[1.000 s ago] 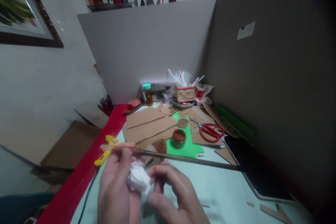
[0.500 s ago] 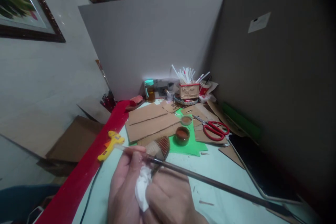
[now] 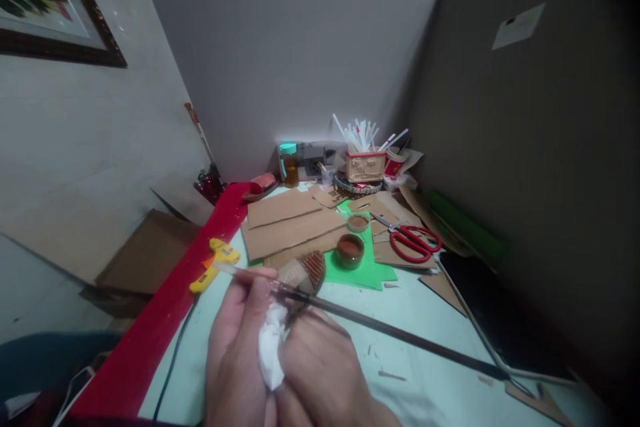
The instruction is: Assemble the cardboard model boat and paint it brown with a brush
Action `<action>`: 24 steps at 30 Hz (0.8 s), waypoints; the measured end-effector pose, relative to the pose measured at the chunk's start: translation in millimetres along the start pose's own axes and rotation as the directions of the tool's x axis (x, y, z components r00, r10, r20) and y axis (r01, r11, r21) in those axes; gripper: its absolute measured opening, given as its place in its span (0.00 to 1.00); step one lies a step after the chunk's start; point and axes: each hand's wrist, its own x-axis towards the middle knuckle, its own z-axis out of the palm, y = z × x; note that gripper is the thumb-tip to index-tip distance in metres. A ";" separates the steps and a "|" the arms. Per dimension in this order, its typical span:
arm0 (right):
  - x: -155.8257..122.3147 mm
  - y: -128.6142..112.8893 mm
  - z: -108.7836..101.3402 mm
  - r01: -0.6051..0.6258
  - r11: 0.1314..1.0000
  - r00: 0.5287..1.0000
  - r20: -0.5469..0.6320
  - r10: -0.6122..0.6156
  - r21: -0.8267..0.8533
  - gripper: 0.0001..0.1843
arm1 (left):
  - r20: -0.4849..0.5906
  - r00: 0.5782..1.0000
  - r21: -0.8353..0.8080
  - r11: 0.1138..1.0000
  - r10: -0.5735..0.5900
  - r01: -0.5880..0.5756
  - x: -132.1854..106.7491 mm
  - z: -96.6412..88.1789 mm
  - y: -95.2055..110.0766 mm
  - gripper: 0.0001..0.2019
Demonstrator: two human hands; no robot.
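Note:
My left hand (image 3: 240,347) is closed, with thumb and forefinger pinching a long, thin brush (image 3: 400,328). Its pale tip points left, and its dark handle runs down to the right, ending in a small loop. Crumpled white tissue (image 3: 271,347) is pressed between both hands. My right hand (image 3: 325,367) is curled against the tissue, below the handle; its fingertips are mostly hidden. Just beyond my hands is a brown corrugated-cardboard piece (image 3: 313,269) with a rounded, ribbed end, partly covered by them. Whether a hand grips this piece I cannot tell.
A yellow glue gun (image 3: 215,265) lies left, its cord trailing forward. Beyond my hands are a small brown pot (image 3: 349,251) on green sheet (image 3: 373,273), cardboard sheets (image 3: 285,230) and red-handled scissors (image 3: 415,242). A black tablet (image 3: 500,317) lies right; a box of white sticks (image 3: 366,165) stands behind.
The view has tilted slightly downward, so the table things sit a little higher. Both hands keep their hold, with the brush and tissue almost in the same place.

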 end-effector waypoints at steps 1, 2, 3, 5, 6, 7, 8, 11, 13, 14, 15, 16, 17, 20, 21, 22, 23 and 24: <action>0.8 -0.4 0.4 -0.003 1.000 1.000 -0.023 0.003 0.011 0.12 | 0.006 1.000 0.001 1.000 -0.006 0.006 0.6 -0.4 -0.6 0.24; 1.6 -0.8 0.9 -0.002 1.000 0.999 -0.050 0.003 0.023 0.13 | 0.017 1.000 0.007 1.000 -0.019 0.019 1.3 -0.8 -1.2 0.24; 2.3 -1.3 1.5 -0.002 0.999 0.997 -0.077 0.005 0.043 0.15 | 0.027 0.999 0.016 0.999 -0.037 0.036 1.8 -1.1 -1.7 0.25; 3.5 -2.8 2.1 0.008 0.995 0.991 -0.133 0.005 0.102 0.20 | 0.042 0.997 0.033 0.998 -0.064 0.062 2.4 -1.5 -2.1 0.26; 3.9 -4.1 1.4 0.002 0.989 0.990 -0.137 0.018 0.147 0.21 | 0.046 0.996 0.040 0.997 -0.071 0.069 2.3 -1.4 -1.9 0.26; 4.1 -5.8 -0.3 -0.025 0.977 0.992 -0.113 0.050 0.212 0.21 | 0.045 0.996 0.046 0.996 -0.073 0.071 1.8 -1.2 -1.4 0.25; 4.2 -7.9 -3.2 -0.103 0.949 0.990 -0.060 0.126 0.298 0.20 | 0.039 0.997 0.050 0.996 -0.071 0.069 1.1 -0.8 -0.5 0.25; 4.0 -15.4 -16.5 -0.590 0.629 0.806 0.318 0.500 0.507 0.19 | -0.007 0.998 0.046 0.997 -0.059 0.059 -2.3 1.4 3.8 0.22; 3.2 -18.7 -25.5 -0.791 0.343 0.594 0.501 0.629 0.507 0.13 | -0.055 0.998 0.023 0.999 -0.029 0.030 -4.1 2.9 7.2 0.21; 2.6 -19.2 -29.0 -0.831 0.241 0.522 0.552 0.650 0.502 0.12 | -0.073 0.997 0.018 1.000 -0.013 0.015 -4.6 3.4 8.7 0.20; 1.7 -18.9 -31.6 -0.837 0.180 0.496 0.578 0.648 0.516 0.13 | -0.084 0.996 0.019 1.000 0.001 0.001 -4.7 3.6 9.9 0.19; 0.8 -18.1 -33.3 -0.828 0.141 0.496 0.590 0.637 0.543 0.14 | -0.089 0.996 0.023 1.000 0.013 -0.011 -4.4 3.4 10.8 0.18; -0.2 -16.8 -34.3 -0.815 0.107 0.502 0.601 0.622 0.570 0.15 | -0.087 0.996 0.028 0.999 0.019 -0.017 -3.9 3.0 11.3 0.18; -2.5 -13.3 -35.7 -0.785 0.104 0.542 0.594 0.594 0.611 0.18 | -0.070 0.997 0.022 1.000 0.016 -0.014 -1.9 0.8 11.6 0.19; -2.9 -12.6 -36.1 -0.789 0.103 0.540 0.603 0.587 0.606 0.18 | -0.068 0.998 0.013 1.000 0.013 -0.013 -1.3 0.2 11.5 0.18; -3.1 -12.1 -36.7 -0.796 0.096 0.534 0.618 0.578 0.597 0.18 | -0.070 0.997 0.003 1.000 0.015 -0.014 -0.6 -0.3 11.3 0.18; -3.3 -11.6 -37.2 -0.798 0.089 0.532 0.627 0.570 0.596 0.17 | -0.074 0.997 -0.005 1.000 0.019 -0.019 -0.1 -0.5 11.2 0.18; -3.5 -11.1 -37.7 -0.796 0.071 0.530 0.637 0.560 0.601 0.17 | -0.075 0.997 -0.009 1.000 0.023 -0.023 0.5 -0.6 11.0 0.18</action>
